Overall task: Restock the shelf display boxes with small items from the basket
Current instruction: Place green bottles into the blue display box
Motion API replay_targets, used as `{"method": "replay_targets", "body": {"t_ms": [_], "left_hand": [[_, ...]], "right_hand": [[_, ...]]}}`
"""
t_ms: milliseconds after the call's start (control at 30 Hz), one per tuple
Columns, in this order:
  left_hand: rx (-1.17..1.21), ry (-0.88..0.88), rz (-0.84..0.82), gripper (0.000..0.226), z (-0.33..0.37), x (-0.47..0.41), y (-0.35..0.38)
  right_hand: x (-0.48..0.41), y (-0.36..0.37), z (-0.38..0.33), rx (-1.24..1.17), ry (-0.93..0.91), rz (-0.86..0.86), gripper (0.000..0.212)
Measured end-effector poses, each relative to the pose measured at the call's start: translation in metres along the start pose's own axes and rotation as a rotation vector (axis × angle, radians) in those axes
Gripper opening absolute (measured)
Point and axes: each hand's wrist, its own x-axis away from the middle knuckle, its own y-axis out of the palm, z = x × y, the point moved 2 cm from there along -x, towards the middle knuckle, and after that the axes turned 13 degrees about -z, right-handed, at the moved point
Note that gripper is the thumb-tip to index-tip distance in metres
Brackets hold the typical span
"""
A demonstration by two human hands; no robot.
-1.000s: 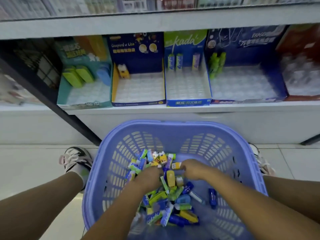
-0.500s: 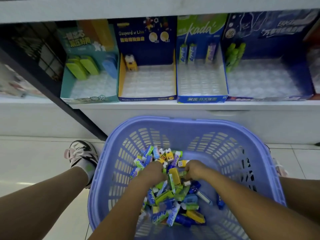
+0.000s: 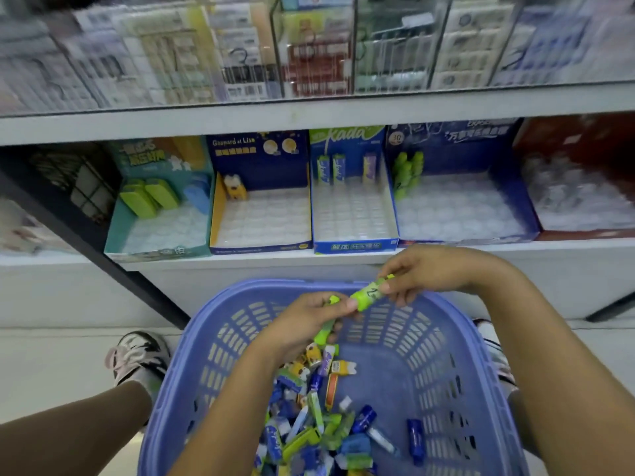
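Note:
A blue plastic basket (image 3: 220,324) sits below me with several small colourful items (image 3: 309,420) in its bottom. Both hands are raised above its far rim. My left hand (image 3: 302,324) grips a lime-green stick (image 3: 324,333) that pokes out above and below its fingers. My right hand (image 3: 422,274) pinches a light green tube (image 3: 369,294) by its right end; my left thumb touches the tube's left end. On the shelf stand display boxes: a teal box (image 3: 154,235), a navy box with yellow sides (image 3: 261,221), a blue and white box (image 3: 354,218) and a dark blue box (image 3: 460,207) that holds green tubes.
A red box (image 3: 584,187) stands at the far right of the shelf. The white shelf edge (image 3: 309,259) runs just beyond the basket. Blurred packaged goods (image 3: 309,49) fill the shelf above. My shoe (image 3: 141,355) rests on the floor left of the basket.
Both hands have risen out of the pile in the basket, each with a green item. The camera has tilted up, so the upper shelf now shows.

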Motion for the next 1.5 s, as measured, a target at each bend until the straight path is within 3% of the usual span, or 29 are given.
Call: {"method": "replay_targets", "body": {"t_ms": [233,333,433,500,567,667,800,967,1133,1300,1400,1467,1500], "left_hand": [[0.190,0.190,0.093,0.022,0.049,-0.022,0.033],[0.256,0.216,0.142,0.019,0.062,-0.032,0.040],[0.331,0.234,0.141,0.020,0.070,-0.038,0.042],[0.382,0.244,0.144,0.027,0.072,-0.039,0.042],[0.409,0.235,0.151,0.034,0.073,-0.040,0.040],[0.402,0.225,0.178,0.044,0.073,-0.040,0.037],[0.446,0.241,0.215,0.052,0.071,-0.043,0.030],[0.553,0.266,0.158,0.045,0.068,-0.047,0.027],[0.625,0.295,0.067,0.043,0.068,-0.048,0.033],[0.569,0.305,0.047,0.041,0.074,-0.043,0.043],[0.378,0.340,0.101,0.040,0.077,-0.038,0.043],[0.133,0.342,0.198,0.049,0.078,-0.035,0.042],[0.030,0.347,0.260,0.052,0.079,-0.034,0.043]], "right_hand": [[0.028,-0.024,-0.017,-0.455,-0.366,0.401,0.013],[0.037,-0.046,-0.013,-0.407,-0.424,0.692,0.022],[0.049,-0.074,-0.005,-0.256,-0.426,1.013,0.008],[0.048,-0.090,0.001,-0.110,-0.395,1.123,0.009],[0.038,-0.105,0.004,-0.006,-0.363,1.145,0.007],[0.015,-0.122,0.007,0.112,-0.275,1.151,0.020],[-0.006,-0.129,0.012,0.247,-0.168,1.045,0.022],[-0.013,-0.133,0.017,0.399,-0.022,1.023,0.022],[-0.016,-0.130,0.018,0.305,-0.006,1.097,0.022],[-0.011,-0.133,0.010,0.273,0.089,0.975,0.027],[0.000,-0.123,0.010,0.180,0.040,1.011,0.043],[0.011,-0.107,0.003,0.031,-0.081,1.077,0.032],[0.014,-0.096,-0.002,-0.098,-0.175,1.021,0.023]]}}
